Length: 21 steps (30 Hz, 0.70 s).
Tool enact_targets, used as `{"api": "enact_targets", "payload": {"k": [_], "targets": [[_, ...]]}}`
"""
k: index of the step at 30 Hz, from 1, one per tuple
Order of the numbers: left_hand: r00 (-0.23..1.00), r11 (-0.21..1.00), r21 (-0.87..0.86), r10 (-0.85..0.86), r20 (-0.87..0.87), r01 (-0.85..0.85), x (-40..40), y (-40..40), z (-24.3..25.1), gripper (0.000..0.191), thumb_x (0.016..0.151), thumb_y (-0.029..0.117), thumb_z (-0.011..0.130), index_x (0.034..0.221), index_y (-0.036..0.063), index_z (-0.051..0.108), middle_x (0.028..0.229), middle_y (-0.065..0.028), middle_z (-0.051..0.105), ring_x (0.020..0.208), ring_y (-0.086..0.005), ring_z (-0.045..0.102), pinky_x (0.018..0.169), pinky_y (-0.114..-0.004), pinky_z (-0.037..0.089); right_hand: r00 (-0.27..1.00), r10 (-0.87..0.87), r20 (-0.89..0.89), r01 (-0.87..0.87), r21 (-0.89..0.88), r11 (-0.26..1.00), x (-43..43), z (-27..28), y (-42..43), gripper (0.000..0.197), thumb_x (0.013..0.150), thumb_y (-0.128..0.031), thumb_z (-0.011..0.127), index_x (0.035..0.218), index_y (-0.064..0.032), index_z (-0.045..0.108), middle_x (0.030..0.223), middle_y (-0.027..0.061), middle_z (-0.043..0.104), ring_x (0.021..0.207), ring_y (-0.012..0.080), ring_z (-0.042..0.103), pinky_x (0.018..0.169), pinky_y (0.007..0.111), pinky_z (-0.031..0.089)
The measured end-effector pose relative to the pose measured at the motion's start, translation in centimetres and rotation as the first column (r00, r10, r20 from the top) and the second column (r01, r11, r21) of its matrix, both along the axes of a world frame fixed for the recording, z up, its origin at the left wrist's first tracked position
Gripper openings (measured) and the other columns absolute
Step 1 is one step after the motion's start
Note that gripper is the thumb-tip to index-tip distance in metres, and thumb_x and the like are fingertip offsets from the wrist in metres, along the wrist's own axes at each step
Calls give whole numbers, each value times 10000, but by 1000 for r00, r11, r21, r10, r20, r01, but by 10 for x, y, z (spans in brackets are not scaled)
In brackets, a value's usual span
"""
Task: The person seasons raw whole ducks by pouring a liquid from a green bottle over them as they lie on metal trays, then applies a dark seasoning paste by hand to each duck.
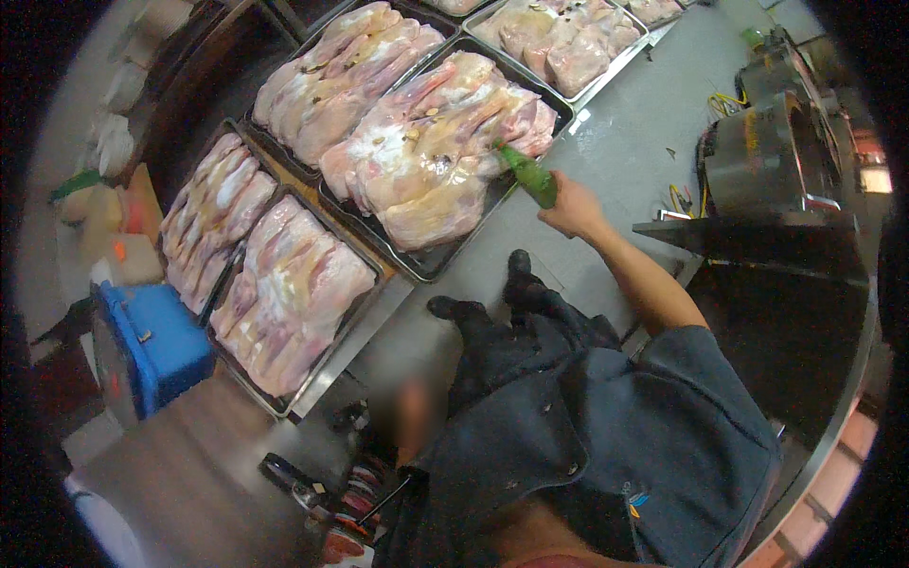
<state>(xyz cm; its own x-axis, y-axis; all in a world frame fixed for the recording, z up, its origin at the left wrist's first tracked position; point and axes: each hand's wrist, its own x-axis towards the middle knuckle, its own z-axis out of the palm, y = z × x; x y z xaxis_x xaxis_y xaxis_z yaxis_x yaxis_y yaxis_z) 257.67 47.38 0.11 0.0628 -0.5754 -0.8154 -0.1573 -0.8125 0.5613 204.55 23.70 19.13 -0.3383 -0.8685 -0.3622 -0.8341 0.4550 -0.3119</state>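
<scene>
My right hand [572,206] grips the base end of a green glass bottle [529,174]. The bottle is tilted, its neck over the near right edge of a dark tray of raw, skin-on meat [426,156], which looks like poultry. White powder, a yellowish wet film and small brown bits lie on this meat. Whether liquid leaves the bottle cannot be told. A skin-coloured patch [413,419] left of my dark clothing may be my left hand or forearm; it is too blurred to tell, and nothing held shows there.
More filled trays stand at the back [348,78], back right [561,42] and left [291,291], over a metal table edge [351,344]. A blue container [163,348] is at far left. Metal cylindrical equipment [753,163] with yellow cables stands right, above a dark shelf [746,238].
</scene>
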Motion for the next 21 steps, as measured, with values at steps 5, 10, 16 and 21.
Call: {"api": "enact_targets", "payload": {"k": [5, 10, 16, 21], "targets": [[999, 998, -59, -21, 45, 24, -57, -33, 27, 209, 1017, 250, 644, 1069, 59, 581, 875, -74, 648, 771, -191, 666, 671, -348, 542, 927, 374, 23, -370, -106, 923, 29, -13, -38, 724, 717, -313, 826, 1330, -69, 528, 1059, 201, 726, 950, 360, 724, 801, 501, 592], [999, 992, -123, -8, 36, 12, -127, -75, 54, 213, 1026, 258, 649, 1046, 60, 574, 854, -64, 644, 745, -184, 667, 655, -338, 542, 854, 502, -136, -520, -190, 833, 92, -2, -123, 612, 722, -395, 843, 1165, -27, 635, 1022, 174, 745, 914, 324, 749, 741, 434, 610], [999, 974, -225, -46, -28, 38, -216, -136, 90, 221, 1032, 265, 660, 1020, 63, 571, 822, -50, 636, 705, -171, 660, 636, -323, 537, 882, 357, -307, -392, -58, 918, -1, 12, -127, 703, 741, -282, 821, 1304, 44, 555, 1050, 138, 739, 913, 246, 750, 673, 381, 584], [983, 922, -376, -142, -119, 88, -264, -206, 88, 216, 1017, 254, 688, 975, 68, 586, 773, -30, 633, 643, -147, 630, 612, -289, 509, 853, 457, -254, -471, 4, 882, -14, 15, -104, 571, 816, -237, 746, 1306, 7, 586, 1051, 132, 735, 885, 273, 746, 655, 403, 574]]}}
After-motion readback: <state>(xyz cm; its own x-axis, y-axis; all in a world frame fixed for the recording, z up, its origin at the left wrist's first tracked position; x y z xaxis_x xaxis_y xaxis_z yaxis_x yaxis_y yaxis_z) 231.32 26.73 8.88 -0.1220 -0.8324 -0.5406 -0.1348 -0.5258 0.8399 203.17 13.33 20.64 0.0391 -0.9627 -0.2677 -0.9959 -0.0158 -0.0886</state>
